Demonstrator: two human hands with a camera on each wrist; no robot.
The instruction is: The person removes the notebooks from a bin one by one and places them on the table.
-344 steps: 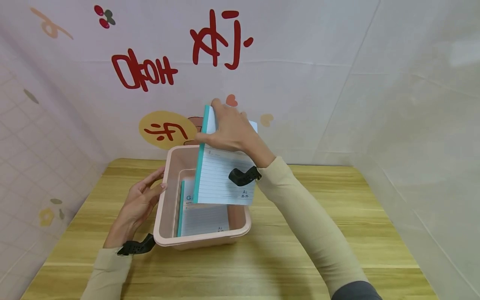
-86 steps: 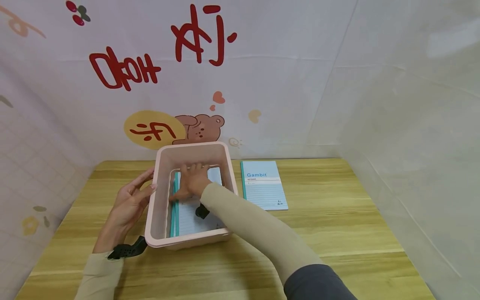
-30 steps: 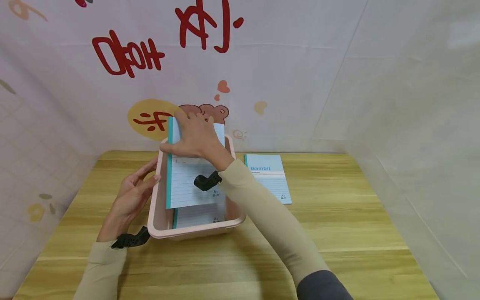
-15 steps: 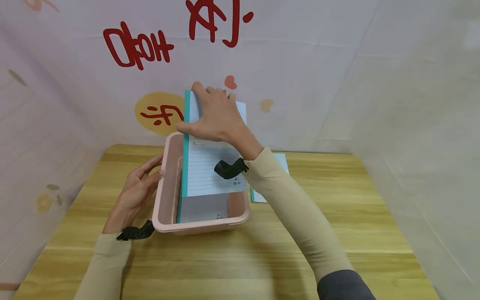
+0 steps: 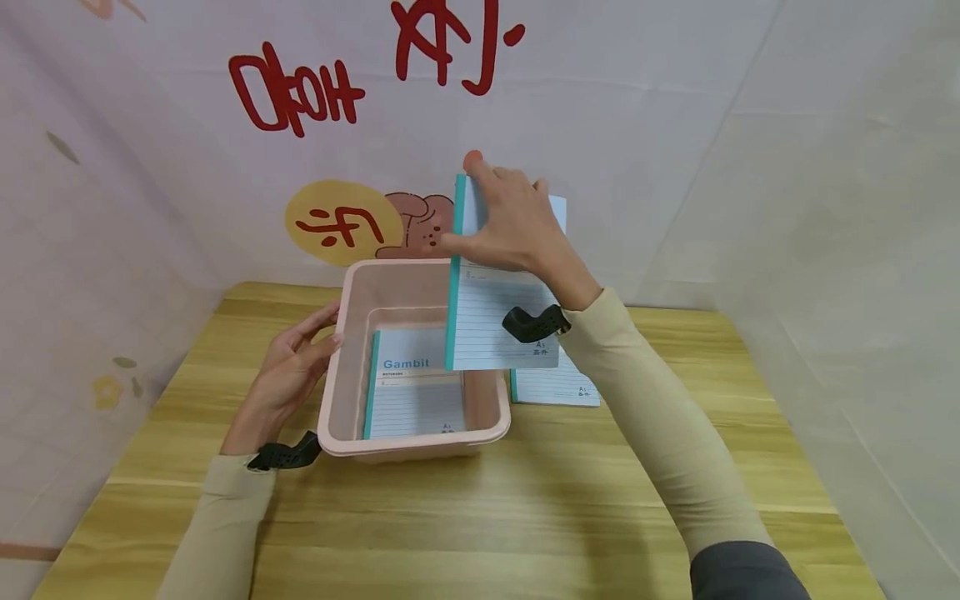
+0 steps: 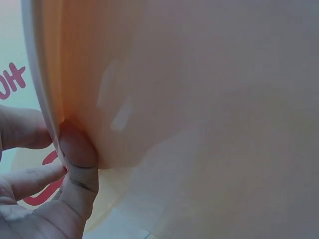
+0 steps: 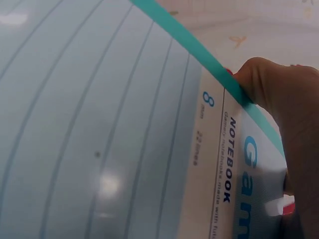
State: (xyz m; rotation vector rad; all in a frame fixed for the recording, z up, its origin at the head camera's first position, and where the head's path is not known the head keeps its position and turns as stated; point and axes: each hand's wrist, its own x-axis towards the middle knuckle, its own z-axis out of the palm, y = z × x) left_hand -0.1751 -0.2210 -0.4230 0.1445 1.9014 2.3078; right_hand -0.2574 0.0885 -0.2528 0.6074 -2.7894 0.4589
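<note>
My right hand (image 5: 517, 221) grips a pale blue notebook (image 5: 483, 321) with a teal spine, thumb at the spine and fingers over the top edge. The notebook hangs upright over the right side of a pink plastic bin (image 5: 336, 367). In the right wrist view its lined cover (image 7: 124, 124) fills most of the picture. My left hand (image 5: 288, 367) pinches the bin's left wall, and the left wrist view has the thumb (image 6: 79, 164) inside and fingers outside. Inside the bin lies a matching notebook (image 5: 416, 392) marked "Gambit".
On the wooden table (image 5: 450, 533), right of the bin, lies another such notebook (image 5: 555, 389), partly hidden behind the held one and my right arm. A printed white cloth (image 5: 600, 167) stands behind the table, with pale sheets at both sides.
Earlier, one notebook was lifted and laid on the table right of the bin. My right hand then reached in, raised another and carried it rightward. The left hand stays at the bin.
</note>
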